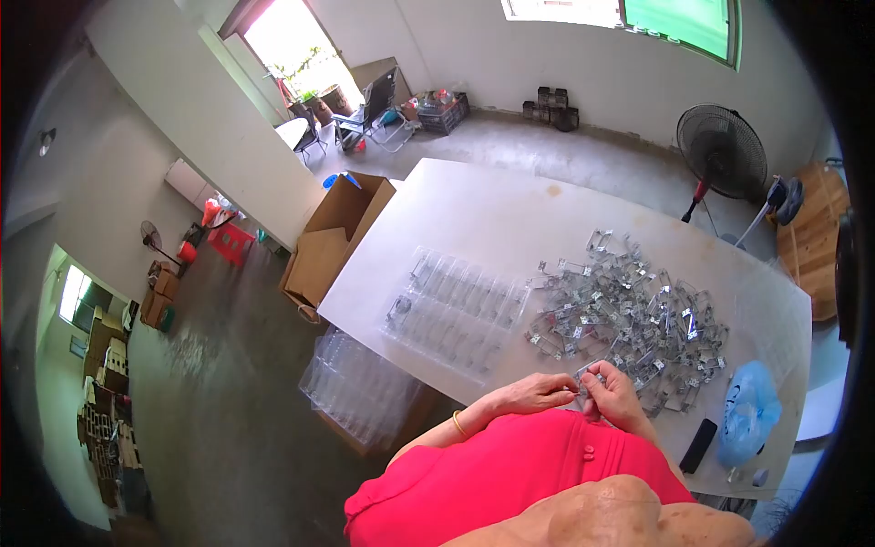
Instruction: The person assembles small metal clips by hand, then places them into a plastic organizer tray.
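Observation:
My left hand (540, 393) and my right hand (612, 397) meet at the table's near edge, fingers pinched together around a small metal bracket (581, 373). The bracket is partly hidden by the fingers. Just beyond my right hand spreads a heap of similar small metal brackets (629, 314). Left of the heap lies a clear plastic blister tray (460, 314) with rows of compartments. Metal pieces show in its leftmost compartments; the contents of the others are hard to make out.
All this rests on a white table (492, 196). At its right are a blue plastic bag (750, 410) and a black phone-like object (699, 446). Stacked clear trays (360, 387) and an open cardboard box (333, 242) stand off the left edge. A fan (720, 153) stands beyond.

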`<action>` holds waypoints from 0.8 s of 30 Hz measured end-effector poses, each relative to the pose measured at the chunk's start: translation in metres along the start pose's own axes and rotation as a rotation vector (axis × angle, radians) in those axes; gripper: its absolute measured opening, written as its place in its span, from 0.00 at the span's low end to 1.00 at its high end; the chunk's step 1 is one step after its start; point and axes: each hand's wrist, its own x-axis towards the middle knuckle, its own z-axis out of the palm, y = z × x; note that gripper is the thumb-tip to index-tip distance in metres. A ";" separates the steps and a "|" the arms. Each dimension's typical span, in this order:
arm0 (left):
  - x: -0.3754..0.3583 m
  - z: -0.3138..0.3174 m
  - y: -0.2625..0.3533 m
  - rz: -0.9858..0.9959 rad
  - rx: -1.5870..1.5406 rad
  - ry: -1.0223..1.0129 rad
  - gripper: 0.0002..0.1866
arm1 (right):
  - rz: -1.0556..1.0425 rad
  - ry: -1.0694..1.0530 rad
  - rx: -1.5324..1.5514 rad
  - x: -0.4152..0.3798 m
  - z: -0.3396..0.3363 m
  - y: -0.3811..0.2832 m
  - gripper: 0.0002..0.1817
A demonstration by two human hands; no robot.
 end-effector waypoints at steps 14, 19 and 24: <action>-0.032 -0.057 -0.006 0.072 -1.200 -0.037 0.27 | -0.340 0.443 0.190 0.013 0.050 -0.019 0.04; -0.041 -0.065 -0.012 0.038 -1.192 -0.072 0.29 | -0.267 0.320 0.123 0.008 0.080 -0.022 0.06; -0.044 -0.067 -0.010 0.032 -1.033 -0.044 0.30 | -0.287 0.269 0.010 0.003 0.094 -0.031 0.06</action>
